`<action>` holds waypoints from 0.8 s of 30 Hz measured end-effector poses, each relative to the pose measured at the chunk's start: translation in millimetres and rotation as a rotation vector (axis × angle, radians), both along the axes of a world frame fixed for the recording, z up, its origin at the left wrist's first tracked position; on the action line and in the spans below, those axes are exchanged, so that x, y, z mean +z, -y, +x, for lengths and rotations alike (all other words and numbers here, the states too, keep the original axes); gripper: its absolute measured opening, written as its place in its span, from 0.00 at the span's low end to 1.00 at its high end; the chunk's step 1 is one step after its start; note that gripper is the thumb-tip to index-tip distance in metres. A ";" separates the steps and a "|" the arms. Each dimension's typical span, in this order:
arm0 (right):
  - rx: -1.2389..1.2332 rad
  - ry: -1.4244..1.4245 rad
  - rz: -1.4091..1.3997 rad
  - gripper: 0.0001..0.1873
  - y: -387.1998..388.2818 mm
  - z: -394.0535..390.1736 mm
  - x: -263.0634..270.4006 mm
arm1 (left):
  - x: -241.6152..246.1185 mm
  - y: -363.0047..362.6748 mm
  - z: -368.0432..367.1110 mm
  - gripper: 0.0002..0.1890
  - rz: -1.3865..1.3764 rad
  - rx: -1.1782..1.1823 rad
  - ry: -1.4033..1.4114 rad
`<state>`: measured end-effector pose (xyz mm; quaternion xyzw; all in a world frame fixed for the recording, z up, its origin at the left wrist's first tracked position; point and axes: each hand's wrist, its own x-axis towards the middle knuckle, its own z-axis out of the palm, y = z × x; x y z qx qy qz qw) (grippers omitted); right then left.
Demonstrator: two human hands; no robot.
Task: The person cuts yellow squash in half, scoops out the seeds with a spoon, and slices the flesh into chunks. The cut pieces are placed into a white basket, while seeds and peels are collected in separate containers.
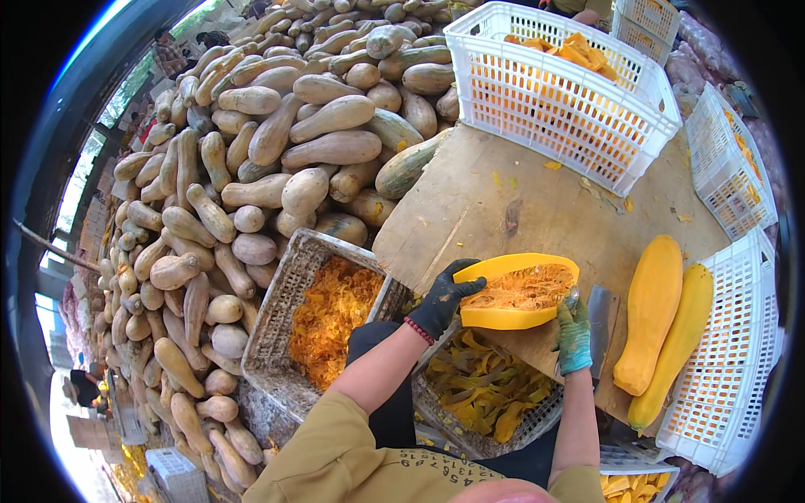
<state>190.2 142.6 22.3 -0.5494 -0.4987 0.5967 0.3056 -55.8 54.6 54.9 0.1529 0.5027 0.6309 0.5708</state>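
Note:
My left hand (443,298), in a dark glove, grips the left end of a peeled, halved pumpkin (519,317), whose cut face with stringy pulp and seeds is turned up. At its right end my right hand (572,336), in a green glove, is closed on a small metal tool (572,294), mostly hidden by the fingers, that touches the pulp. A broad-bladed knife (604,327) lies on the wooden board (490,188) just right of that hand. Two peeled long pumpkins, one thick (651,308) and one slimmer (679,346), lie farther right.
A crate (261,352) of scooped pulp stands at left, and a crate (553,415) of peelings below the board. A white crate (560,94) of pumpkin pieces stands at the back. More white crates (723,364) line the right. Unpeeled pumpkins (333,151) are heaped at left.

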 end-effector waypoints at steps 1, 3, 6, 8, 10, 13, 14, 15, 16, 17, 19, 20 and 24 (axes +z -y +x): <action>-0.004 -0.088 0.053 0.30 0.7 -0.3 -0.4 | -2.3 -2.9 2.0 0.19 0.020 0.006 0.000; -0.084 -0.049 0.020 0.26 1.6 -0.2 1.4 | -5.7 -7.4 2.9 0.19 0.019 0.033 0.000; -0.055 -0.068 -0.144 0.22 7.6 0.0 8.9 | -5.0 -9.5 3.7 0.17 0.033 0.012 -0.089; -0.011 -0.103 -0.262 0.20 11.0 -2.0 14.4 | -2.6 -8.2 4.8 0.17 0.050 0.009 -0.149; 0.021 -0.096 -0.276 0.19 12.2 -6.8 18.1 | -0.9 -6.6 6.0 0.17 0.051 0.018 -0.107; -0.005 -0.041 -0.203 0.19 11.3 -11.6 18.4 | -1.4 -5.9 7.0 0.18 0.057 0.015 -0.092; -0.013 0.001 -0.195 0.18 10.1 -12.1 17.4 | -2.1 -5.8 6.9 0.18 0.045 0.015 -0.104; 0.000 -0.001 -0.216 0.19 10.2 -11.3 15.7 | -3.5 -5.5 6.6 0.18 0.053 0.018 -0.065; 0.004 0.008 -0.218 0.19 9.3 -10.8 13.7 | -4.9 -6.2 6.3 0.19 0.054 0.020 -0.027; 0.004 0.040 -0.218 0.20 9.4 -9.0 11.7 | -6.7 -6.0 6.8 0.19 0.071 0.019 0.015; -0.010 -0.015 -0.219 0.20 9.3 -7.1 7.5 | -9.6 -7.6 4.7 0.20 0.071 -0.004 -0.040; 0.000 -0.033 -0.222 0.19 9.2 -6.4 5.9 | -11.0 -7.8 4.0 0.20 0.075 -0.017 -0.067; -0.020 -0.049 -0.220 0.17 7.8 -6.2 3.5 | -14.7 -8.0 2.2 0.21 0.110 -0.031 -0.145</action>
